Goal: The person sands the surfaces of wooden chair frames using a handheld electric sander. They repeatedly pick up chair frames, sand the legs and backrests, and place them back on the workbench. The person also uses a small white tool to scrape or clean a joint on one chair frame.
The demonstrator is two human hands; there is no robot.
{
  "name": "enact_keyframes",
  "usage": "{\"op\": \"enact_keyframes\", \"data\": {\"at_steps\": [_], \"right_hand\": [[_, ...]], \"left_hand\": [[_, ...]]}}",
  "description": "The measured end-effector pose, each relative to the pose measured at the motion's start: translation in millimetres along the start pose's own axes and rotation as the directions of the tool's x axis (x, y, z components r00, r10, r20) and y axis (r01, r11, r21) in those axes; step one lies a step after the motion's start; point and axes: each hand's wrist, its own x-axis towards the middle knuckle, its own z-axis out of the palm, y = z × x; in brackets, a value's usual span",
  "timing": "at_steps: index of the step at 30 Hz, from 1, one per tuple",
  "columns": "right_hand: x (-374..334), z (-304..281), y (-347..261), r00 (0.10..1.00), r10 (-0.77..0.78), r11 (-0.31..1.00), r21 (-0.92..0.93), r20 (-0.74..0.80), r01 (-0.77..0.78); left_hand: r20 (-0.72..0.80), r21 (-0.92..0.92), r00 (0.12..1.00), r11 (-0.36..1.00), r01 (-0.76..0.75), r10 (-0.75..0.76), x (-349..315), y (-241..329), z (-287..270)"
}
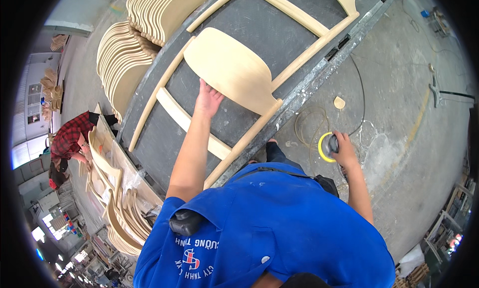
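Note:
A pale wooden chair frame lies on the dark worktable [172, 136], its broad curved backrest [229, 68] facing up. A flat crossbar [187, 119] joins its two long legs nearer to me. My left hand [208, 99] grips the near edge of the backrest, with the fingers partly under it. Out to the right, away from the table, my right hand [345, 150] is wrapped round a disc sander [329, 147] with a yellow-rimmed round pad. The sander is held over the floor and apart from the wood.
A second chair frame [294, 13] lies farther along the table. Stacked curved wooden parts [122, 63] stand past its left edge. A person in a checked shirt [70, 138] bends beside more chair parts [119, 213] at left. A hose [363, 88] trails over the floor [399, 133].

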Motion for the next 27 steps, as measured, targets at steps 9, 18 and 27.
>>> {"op": "enact_keyframes", "data": {"at_steps": [9, 18, 27], "right_hand": [[0.8, -9.1, -26.7, 0.996, -0.076, 0.991, 0.105, -0.056, 0.082], [90.0, -4.7, -153.7, 0.802, -0.59, 0.807, 0.057, 0.097, 0.587], [178.7, 96.0, -268.5, 0.716, -0.666, 0.713, -0.1, 0.211, 0.694]], "left_hand": [[-0.016, -0.199, 0.985, 0.965, -0.171, 0.171, -93.5, 86.6, 57.0], [0.122, -0.384, 0.714, 0.696, -0.606, 0.689, -289.8, 280.0, 19.3], [0.501, -0.761, 0.499, 0.635, -0.136, 0.707, -415.3, 289.0, -55.5]]}}
